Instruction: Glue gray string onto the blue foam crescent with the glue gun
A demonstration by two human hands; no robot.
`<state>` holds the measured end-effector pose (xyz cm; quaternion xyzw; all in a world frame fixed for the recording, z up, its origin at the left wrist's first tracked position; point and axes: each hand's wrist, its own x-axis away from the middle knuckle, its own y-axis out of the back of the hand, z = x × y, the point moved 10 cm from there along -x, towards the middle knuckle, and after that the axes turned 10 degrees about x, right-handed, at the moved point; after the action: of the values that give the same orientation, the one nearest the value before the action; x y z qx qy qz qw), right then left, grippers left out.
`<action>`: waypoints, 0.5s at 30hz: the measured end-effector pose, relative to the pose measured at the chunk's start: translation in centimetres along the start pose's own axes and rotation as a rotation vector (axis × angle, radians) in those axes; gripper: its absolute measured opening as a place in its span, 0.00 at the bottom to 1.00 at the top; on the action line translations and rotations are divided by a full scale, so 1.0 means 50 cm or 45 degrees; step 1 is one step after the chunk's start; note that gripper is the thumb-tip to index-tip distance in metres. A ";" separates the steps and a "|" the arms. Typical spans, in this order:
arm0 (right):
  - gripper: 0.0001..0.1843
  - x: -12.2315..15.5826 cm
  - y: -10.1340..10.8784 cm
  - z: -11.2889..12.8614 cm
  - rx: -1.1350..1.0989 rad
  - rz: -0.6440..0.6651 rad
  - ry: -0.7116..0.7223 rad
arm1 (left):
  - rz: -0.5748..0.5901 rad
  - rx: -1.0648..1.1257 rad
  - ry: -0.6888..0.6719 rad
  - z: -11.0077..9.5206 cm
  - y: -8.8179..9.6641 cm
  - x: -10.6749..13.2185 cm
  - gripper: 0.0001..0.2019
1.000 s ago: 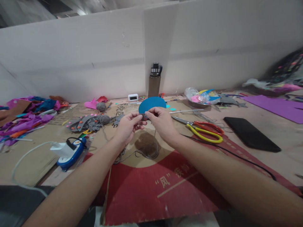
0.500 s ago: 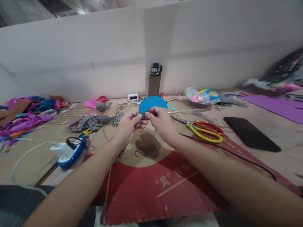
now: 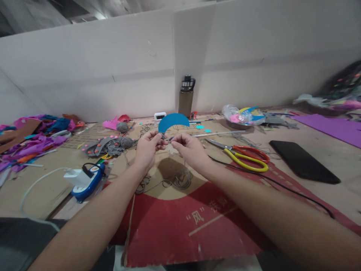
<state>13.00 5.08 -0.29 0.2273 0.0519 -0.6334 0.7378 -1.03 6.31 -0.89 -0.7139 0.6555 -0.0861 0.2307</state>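
A curved blue crescent-shaped sheet point(image 3: 170, 120), likely felt or foam, rises from the fingers of my left hand point(image 3: 148, 147), which is closed on its lower left end. Close beside it, my right hand point(image 3: 189, 149) is pinched, its fingertips on a thin strand of grey yarn by the left fingertips. The exact spot where yarn and sheet meet is too small to make out. Below both hands, loose loops of grey yarn point(image 3: 182, 181) lie on the red and tan cardboard point(image 3: 169, 233).
Scissors point(image 3: 248, 159) with red and yellow handles and a black phone point(image 3: 304, 161) lie to the right. A bottle point(image 3: 186, 98) stands at the back. Left are a blue power strip point(image 3: 89, 184) and grey pieces with pins point(image 3: 104, 146). A bowl point(image 3: 237, 125) holds bagged scraps.
The blue sheet has turned and shifted left, so its crescent curve now shows. My hands have parted slightly, the sheet staying with the left one.
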 end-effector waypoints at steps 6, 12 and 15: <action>0.10 -0.004 -0.008 -0.012 0.153 0.082 -0.021 | 0.056 0.021 0.014 0.003 -0.009 -0.001 0.09; 0.14 -0.034 0.051 -0.044 0.587 -0.027 -0.069 | 0.041 0.029 -0.014 -0.003 -0.006 -0.003 0.08; 0.12 -0.046 0.079 -0.062 0.964 -0.065 -0.079 | 0.036 0.027 -0.043 -0.006 -0.003 -0.004 0.07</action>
<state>17.00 8.80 -1.16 0.4631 -0.2026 -0.6326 0.5868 -1.06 6.46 -0.51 -0.7034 0.6607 -0.0778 0.2504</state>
